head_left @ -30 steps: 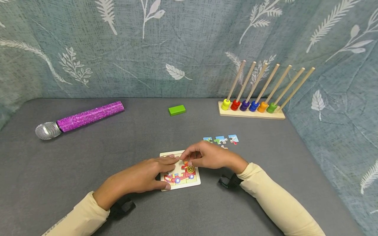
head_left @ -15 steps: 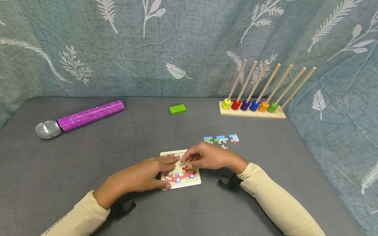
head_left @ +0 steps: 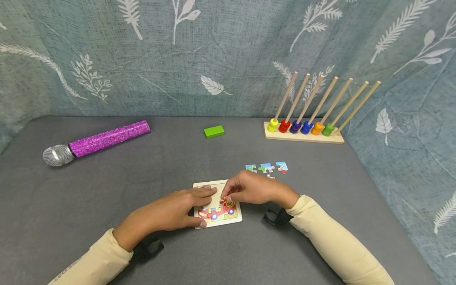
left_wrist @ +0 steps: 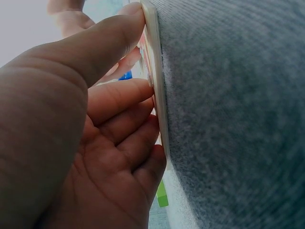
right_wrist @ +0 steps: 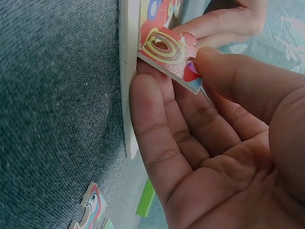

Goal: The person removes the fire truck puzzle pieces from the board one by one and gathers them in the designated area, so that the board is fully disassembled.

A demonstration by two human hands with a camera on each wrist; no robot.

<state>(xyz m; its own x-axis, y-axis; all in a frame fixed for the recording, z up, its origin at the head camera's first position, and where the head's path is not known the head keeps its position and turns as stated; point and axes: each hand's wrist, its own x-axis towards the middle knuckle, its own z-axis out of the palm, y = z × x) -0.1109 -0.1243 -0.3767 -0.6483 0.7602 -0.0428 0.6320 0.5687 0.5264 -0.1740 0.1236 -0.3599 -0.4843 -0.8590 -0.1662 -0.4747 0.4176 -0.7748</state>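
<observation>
My left hand (head_left: pixel 174 209) rests on the left side of a small wooden puzzle board (head_left: pixel 222 223), its fingers stretched over the top and the thumb at the near left corner. With thumb and fingers, my right hand (head_left: pixel 254 188) pinches a red jigsaw piece (right_wrist: pixel 169 52) with yellow rings at the board's right side. In the right wrist view this piece is tilted, one edge at the board and the other raised off it. Fitted pieces (head_left: pixel 213 214) showing a red vehicle with blue wheels lie along the near part of the board. My left fingers hide part of its left side.
Several loose jigsaw pieces (head_left: pixel 266 168) lie beyond my right hand, one partly hidden by it. Farther back are a green block (head_left: pixel 214 132) and a pegged bead stand (head_left: pixel 303 135). A glittery purple microphone (head_left: pixel 107 140) lies at the left. A patterned cloth (head_left: pixel 228 59) hangs behind the table.
The ringed red piece has tilted, and my right fingertips have shifted slightly right and nearer along it. My left hand has stayed in place on the board.
</observation>
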